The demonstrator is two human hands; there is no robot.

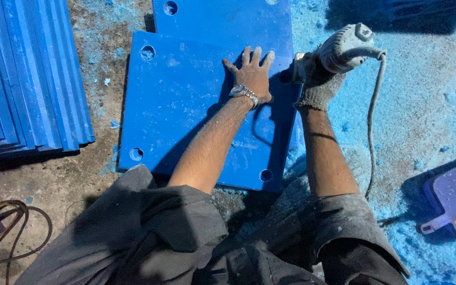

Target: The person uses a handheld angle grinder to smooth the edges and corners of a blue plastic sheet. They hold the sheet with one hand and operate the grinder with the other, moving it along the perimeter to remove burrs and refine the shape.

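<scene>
A: Where is the flat blue rigid plastic panel (186, 105)?

B: Under the bare left hand (252, 74), fingers spread flat. Gloved right hand (317, 79) wraps the grey power tool (344, 50).

A: Handling?

B: Probably stiff, dusty-slick; grip its edges.

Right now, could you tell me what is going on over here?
A person crouches over a blue plastic panel on the dusty floor. The bare left hand presses flat on it, while the gloved right hand holds a corded power tool at its right edge. More blue panels are stacked to the left.
</scene>
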